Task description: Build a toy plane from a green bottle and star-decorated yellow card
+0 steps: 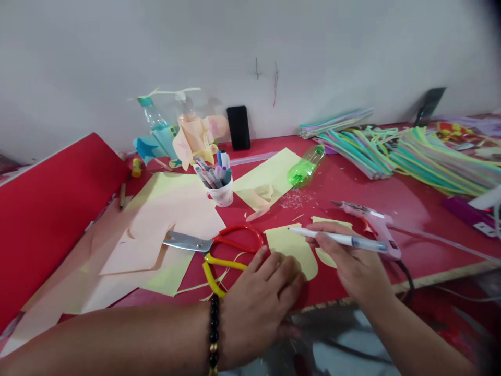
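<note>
My right hand (348,266) grips a white marker with a blue end (340,237), its tip pointing left above a cut piece of pale yellow paper (295,248). My left hand (262,292), with a dark bead bracelet at the wrist, lies palm down on the near-left edge of that paper, fingers loosely stretched. A second yellow cutout (329,257) sits partly hidden behind my right hand. Scissors (207,248) with one red and one yellow handle rest left of my left hand, blades over a pale paper sheet (136,243).
A cup of markers (221,193) stands mid-table. Beyond it are decorated bottles (191,130), a phone (238,128) and a green-based bottle (307,167). At right lie a pink glue gun (371,222) with its cord and bundles of coloured strips (438,162). A red board (55,214) leans at left.
</note>
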`<move>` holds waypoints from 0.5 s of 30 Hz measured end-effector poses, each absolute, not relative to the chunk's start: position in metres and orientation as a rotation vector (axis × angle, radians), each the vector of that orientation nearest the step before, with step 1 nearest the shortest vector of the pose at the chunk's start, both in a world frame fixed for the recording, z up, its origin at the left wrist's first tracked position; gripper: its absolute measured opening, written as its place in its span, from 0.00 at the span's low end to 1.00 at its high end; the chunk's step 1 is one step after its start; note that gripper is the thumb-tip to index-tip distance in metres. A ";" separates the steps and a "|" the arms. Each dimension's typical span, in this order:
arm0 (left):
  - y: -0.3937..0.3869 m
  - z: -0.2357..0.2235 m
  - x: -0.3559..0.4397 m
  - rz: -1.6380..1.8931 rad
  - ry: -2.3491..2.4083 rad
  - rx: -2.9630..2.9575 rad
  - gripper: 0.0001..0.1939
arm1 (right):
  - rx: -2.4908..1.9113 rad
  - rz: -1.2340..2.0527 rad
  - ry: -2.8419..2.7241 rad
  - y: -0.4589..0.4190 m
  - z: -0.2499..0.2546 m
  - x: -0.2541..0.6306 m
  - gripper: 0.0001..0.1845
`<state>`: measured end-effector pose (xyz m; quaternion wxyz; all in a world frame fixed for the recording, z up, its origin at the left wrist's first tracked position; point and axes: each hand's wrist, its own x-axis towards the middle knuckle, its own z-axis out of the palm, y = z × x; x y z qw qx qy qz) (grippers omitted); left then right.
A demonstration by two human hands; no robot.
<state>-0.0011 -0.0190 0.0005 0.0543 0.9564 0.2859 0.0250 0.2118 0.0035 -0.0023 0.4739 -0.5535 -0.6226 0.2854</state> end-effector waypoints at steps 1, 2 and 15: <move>-0.019 0.000 -0.002 0.072 0.857 2.916 0.37 | -1.376 0.733 -1.523 0.006 -0.003 0.207 0.07; -0.018 -0.001 -0.003 0.068 0.845 2.927 0.37 | -1.396 0.750 -1.530 0.007 -0.004 0.204 0.05; -0.012 -0.010 -0.003 0.096 0.809 2.950 0.35 | -1.566 0.608 -1.704 0.004 -0.005 0.200 0.02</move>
